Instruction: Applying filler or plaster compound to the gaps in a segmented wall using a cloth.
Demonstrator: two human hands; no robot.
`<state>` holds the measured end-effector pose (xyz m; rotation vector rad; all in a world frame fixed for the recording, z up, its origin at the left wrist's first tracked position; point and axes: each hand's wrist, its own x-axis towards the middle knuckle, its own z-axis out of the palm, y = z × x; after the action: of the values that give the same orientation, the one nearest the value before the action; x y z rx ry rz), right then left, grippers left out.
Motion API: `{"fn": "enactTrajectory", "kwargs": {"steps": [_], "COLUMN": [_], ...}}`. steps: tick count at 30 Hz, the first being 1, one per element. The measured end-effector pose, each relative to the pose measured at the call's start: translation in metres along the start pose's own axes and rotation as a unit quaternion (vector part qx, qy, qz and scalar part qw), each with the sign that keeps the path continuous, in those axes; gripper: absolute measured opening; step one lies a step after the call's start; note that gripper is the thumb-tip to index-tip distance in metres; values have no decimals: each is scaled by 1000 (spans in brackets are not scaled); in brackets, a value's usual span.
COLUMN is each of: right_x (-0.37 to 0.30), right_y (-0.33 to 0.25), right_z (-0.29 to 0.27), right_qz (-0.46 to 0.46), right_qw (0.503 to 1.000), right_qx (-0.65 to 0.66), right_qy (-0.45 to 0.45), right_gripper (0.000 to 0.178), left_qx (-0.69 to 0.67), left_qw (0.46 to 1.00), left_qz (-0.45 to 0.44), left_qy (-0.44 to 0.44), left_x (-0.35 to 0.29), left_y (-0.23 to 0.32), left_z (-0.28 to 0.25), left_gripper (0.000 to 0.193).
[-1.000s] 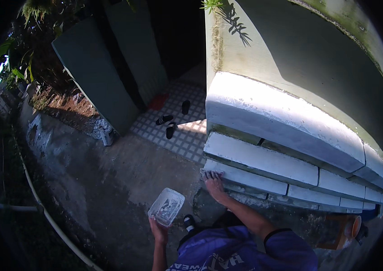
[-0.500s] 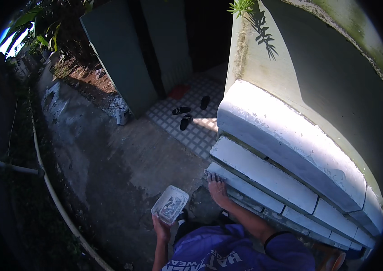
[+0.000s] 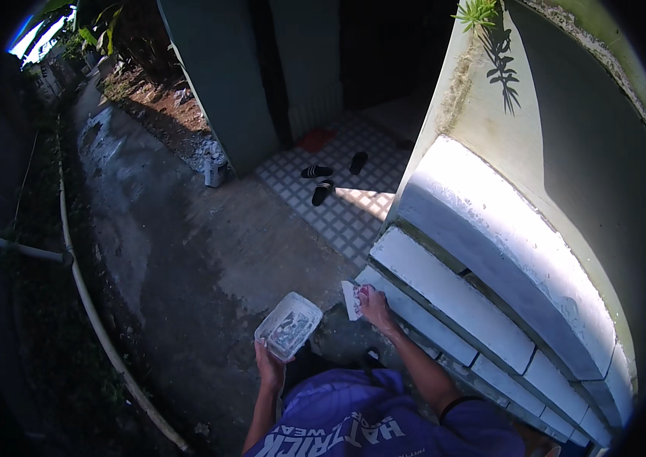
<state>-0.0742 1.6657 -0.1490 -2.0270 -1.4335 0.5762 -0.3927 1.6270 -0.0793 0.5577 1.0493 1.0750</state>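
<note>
At the lowest white wall band, right hand now grips a small flat scraper, shifted left from before; left hand unchanged, holding the clear tub.

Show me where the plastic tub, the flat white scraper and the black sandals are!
plastic tub [image 3: 289,325]: head view, on its see-through inside.
flat white scraper [image 3: 352,299]: head view, on the blade by the right hand.
black sandals [image 3: 322,192]: head view, on the nearest sandal on the tiled floor.

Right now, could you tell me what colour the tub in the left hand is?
Clear plastic tub, head view.
</note>
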Motion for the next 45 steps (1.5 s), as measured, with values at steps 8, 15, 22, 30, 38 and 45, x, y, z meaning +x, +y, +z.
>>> {"fn": "enactTrajectory", "kwargs": {"steps": [8,15,22,30,38,45], "right_x": [-14,-76,-37,6,-25,21], "right_y": [51,57,-27,12,-52,-18], "right_z": [30,34,-34,59,56,37], "right_qz": [302,432,192,57,100,134], "right_qw": [945,777,970,832,907,864], "right_qx": [42,420,-63,-547,-403,-481], "right_qy": [119,182,138,75,-69,55], "right_gripper": [32,23,21,46,50,46], "left_qx": [31,24,16,20,-27,31], "left_qw": [998,998,998,993,995,990], "left_qz": [-37,-38,-36,-79,-79,-77], "left_qy": [-39,-41,-40,-89,-61,-114], "left_x": [21,50,67,79,89,103], "left_y": [31,43,38,34,39,50], "left_z": [-6,-31,-78,-81,-91,-73], "left_gripper": [56,55,57,59,50,53]}}
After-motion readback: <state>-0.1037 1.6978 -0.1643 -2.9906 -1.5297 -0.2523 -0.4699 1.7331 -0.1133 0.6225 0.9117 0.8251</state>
